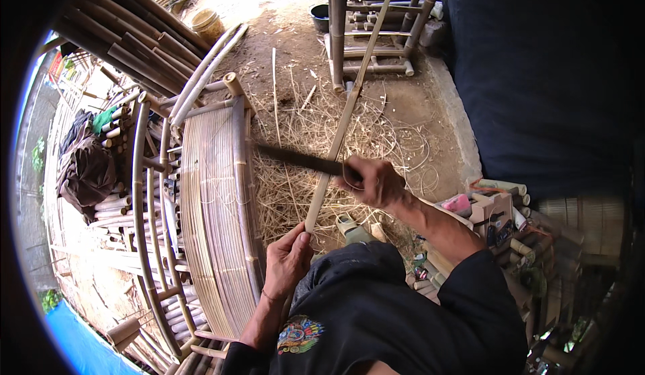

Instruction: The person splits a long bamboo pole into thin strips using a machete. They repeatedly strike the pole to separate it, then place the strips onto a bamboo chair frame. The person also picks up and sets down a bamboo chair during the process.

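Observation:
My left hand [287, 259] pinches the near end of a long, pale bamboo strip [347, 118]. The strip runs away from me and slightly to the right, its far end close to a bamboo frame. In my right hand [376, 181] is the handle of a machete, with fingers wrapped round it. The dark machete blade [295, 157] points left and lies across the strip, a little beyond my left hand. Its tip reaches toward the bamboo bench on the left and is blurred. Whether the edge bites into the strip, I cannot tell.
A slatted bamboo bench [215, 207] stands close on my left. Curled shavings [289, 200] cover the dirt floor ahead. Beyond are a bamboo rack [376, 69], a black bucket [320, 18] and a yellowish bucket [207, 26]. A cardboard box [490, 212] sits among bamboo offcuts at right.

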`<state>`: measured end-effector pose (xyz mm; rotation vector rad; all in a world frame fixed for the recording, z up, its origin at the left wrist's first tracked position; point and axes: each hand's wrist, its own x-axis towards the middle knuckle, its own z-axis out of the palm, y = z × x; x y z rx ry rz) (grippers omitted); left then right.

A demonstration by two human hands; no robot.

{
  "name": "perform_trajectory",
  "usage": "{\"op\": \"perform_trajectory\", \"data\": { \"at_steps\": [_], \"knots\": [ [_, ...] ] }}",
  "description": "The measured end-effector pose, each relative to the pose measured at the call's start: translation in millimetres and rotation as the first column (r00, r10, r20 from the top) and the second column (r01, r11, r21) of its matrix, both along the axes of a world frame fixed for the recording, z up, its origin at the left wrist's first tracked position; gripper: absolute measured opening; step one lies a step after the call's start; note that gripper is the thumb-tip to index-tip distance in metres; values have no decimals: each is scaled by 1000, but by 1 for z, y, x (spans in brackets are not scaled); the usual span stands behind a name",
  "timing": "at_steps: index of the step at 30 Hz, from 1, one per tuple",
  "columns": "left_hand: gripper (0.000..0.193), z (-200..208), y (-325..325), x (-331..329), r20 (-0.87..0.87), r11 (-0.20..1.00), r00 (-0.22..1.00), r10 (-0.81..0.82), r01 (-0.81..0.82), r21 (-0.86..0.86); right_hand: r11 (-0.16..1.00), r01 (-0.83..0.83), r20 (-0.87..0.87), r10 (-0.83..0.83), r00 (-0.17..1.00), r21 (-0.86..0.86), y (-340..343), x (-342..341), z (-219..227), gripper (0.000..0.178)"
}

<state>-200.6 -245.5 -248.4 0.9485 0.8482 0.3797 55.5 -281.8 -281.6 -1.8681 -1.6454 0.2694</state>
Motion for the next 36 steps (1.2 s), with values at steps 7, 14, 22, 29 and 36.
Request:
{"op": "perform_trajectory", "data": {
  "at_steps": [7,14,22,29,36],
  "knots": [
    [40,-3,-16,-28,-102,995,990,-99,100,-2,930,334,-187,-359,914,-156,-4,35,-2,53],
    [37,3,-25,-30,-105,995,990,-97,96,-12,958,286,50,-287,957,36,-10,66,-12,58],
    [37,-2,-31,-52,-119,989,981,-151,150,-17,975,188,127,-202,971,116,-24,64,-8,54],
    [29,-30,-52,-140,-69,980,982,-175,168,-102,800,600,230,-585,778,8,-51,187,24,58],
    [36,-18,-53,-182,-157,983,971,-180,174,-51,764,645,340,-616,710,37,-73,259,62,57]
  ]
}}
